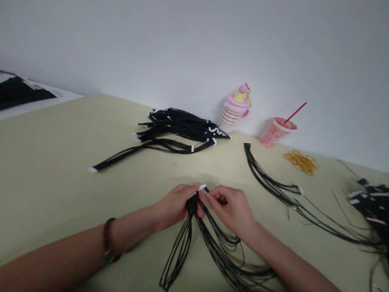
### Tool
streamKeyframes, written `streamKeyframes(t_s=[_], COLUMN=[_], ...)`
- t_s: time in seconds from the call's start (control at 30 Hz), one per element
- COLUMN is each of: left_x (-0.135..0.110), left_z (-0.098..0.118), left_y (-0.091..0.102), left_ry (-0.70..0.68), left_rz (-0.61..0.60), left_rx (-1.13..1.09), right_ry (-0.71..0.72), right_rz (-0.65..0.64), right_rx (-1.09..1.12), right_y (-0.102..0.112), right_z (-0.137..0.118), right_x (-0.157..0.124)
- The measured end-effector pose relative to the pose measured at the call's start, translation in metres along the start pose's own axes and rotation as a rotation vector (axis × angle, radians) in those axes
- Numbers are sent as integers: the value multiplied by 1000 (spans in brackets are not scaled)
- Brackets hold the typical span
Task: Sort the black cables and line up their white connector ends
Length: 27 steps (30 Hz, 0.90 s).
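A black wire harness [209, 243] with white connectors is held up over the front of the table, its wires hanging down in loops. My left hand [179, 205], with a beaded bracelet on the wrist, is closed around its connector end. A white connector [202, 187] pokes out at the left thumb. On the other side, my right hand [229, 207] pinches a black wire right beside that connector. The fingertips cover part of the wire, and the right forearm hides some of the hanging loops.
Behind the hands lies a pile of black harnesses [179, 125]. A single harness [258, 174] stretches toward a blurred heap of harnesses [372, 207] at the right. Along the wall stand a striped pink mug [231, 115] and a pink cup with a straw [275, 134], near yellow rubber bands [300, 162].
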<state>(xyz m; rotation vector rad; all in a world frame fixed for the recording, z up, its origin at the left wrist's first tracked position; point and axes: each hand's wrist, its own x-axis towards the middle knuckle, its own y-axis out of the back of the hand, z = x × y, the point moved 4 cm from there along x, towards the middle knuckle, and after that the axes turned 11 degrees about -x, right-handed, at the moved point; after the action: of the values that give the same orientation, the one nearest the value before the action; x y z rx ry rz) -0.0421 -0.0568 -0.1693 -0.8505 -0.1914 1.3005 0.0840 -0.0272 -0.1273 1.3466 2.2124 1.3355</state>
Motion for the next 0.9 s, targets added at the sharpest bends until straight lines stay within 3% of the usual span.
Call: streamKeyframes(t_s=[0.2,0.43,0.77,0.9], left_x=[1,-1,-1,0], left_z=[0,-2,-2,-2], left_y=[-2,-3,-2,-1], left_ry=[-4,-22,-33,-43], left_rz=[-12,-28,-91,-85], left_rx=[21,94,191,177], right_ry=[-76,-66,55,136], right_rz=[9,17,108,66], right_rx=[51,62,3,4], right_y=[-3,-2,-1,6], right_z=[8,4,-1,-7], right_x=[0,-1,-3,-4])
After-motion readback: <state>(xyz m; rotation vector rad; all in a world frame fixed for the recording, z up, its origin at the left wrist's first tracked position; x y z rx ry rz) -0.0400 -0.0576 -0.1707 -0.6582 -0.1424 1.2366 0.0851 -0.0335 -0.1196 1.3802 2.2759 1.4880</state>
